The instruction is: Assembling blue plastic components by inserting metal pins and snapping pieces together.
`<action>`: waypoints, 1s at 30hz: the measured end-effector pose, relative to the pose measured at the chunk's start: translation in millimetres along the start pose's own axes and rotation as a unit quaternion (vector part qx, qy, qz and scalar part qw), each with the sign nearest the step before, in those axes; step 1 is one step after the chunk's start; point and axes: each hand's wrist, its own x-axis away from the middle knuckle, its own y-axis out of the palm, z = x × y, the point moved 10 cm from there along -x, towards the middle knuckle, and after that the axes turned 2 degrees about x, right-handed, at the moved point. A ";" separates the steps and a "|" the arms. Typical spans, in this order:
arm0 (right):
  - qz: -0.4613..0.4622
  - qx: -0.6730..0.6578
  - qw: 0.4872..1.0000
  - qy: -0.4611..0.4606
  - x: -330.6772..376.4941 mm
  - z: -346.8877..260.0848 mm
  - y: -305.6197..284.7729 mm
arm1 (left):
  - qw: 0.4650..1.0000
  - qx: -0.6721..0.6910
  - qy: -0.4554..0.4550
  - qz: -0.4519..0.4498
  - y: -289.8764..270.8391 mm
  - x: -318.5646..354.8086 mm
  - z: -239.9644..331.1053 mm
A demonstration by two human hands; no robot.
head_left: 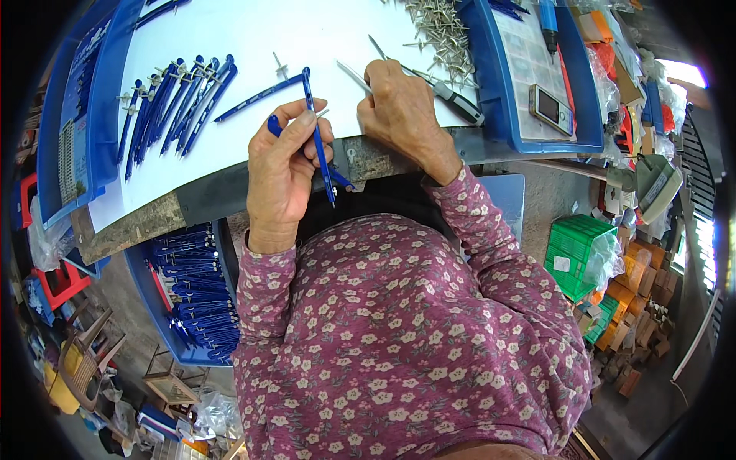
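My left hand [284, 169] is closed, thumb against fingers, on a slim blue compass leg [320, 157] that points down past the table edge. Its upper end meets another blue leg [253, 101] slanting left over the white sheet. A rounded blue end [274, 126] also pokes out between these fingers, and a small pale pin shows by the thumb. To the right, my right hand [402, 111] rests curled on the sheet. A thin silver blade [353, 76] comes out beside its fingers; what they grip is hidden. Against that hand lies a screwdriver with a black-and-grey handle [458, 103].
Several blue compasses [180, 103] lie in a row on the white sheet [245, 31]. Small metal screws [443, 34] are heaped at the back. Blue trays [498, 77] flank the work; the right one holds a phone [550, 110]. A bin of blue parts [195, 291] stands below left.
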 end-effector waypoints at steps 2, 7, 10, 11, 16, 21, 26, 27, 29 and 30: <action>0.007 -0.002 1.000 -0.007 0.4 -0.6 -1.5 | 1.000 -0.001 0.003 0.004 0.1 0.1 -0.3; 0.054 -0.045 0.997 -0.024 4.5 -0.4 -14.3 | 1.000 -0.009 0.008 0.008 0.6 0.3 0.2; 0.058 -0.166 0.983 -0.057 9.7 -6.8 -31.2 | 1.000 -0.005 0.008 0.011 1.2 0.6 0.6; 0.024 -0.251 0.966 -0.057 11.0 -7.3 -29.5 | 1.000 -0.006 0.010 0.011 1.1 1.0 1.0; -0.205 -0.447 0.865 0.101 30.0 -19.1 -20.8 | 1.000 -0.011 0.015 0.018 2.1 2.2 1.1; -0.125 -0.414 0.902 -0.001 30.7 -29.0 -40.6 | 0.997 -0.053 0.044 0.021 9.7 3.9 5.7; -0.093 -0.366 0.926 -0.007 32.3 -28.7 -52.0 | 0.996 -0.072 0.059 0.012 17.8 6.8 7.7; -0.098 -0.362 0.927 -0.004 32.9 -27.3 -51.3 | 0.995 -0.082 0.061 0.013 19.1 7.0 7.8; -0.102 -0.358 0.928 0.000 34.5 -26.3 -51.0 | 0.994 -0.085 0.063 0.013 20.0 7.6 7.6; -0.104 -0.354 0.929 0.007 35.5 -25.0 -50.5 | 0.994 -0.087 0.064 0.014 20.2 7.9 7.7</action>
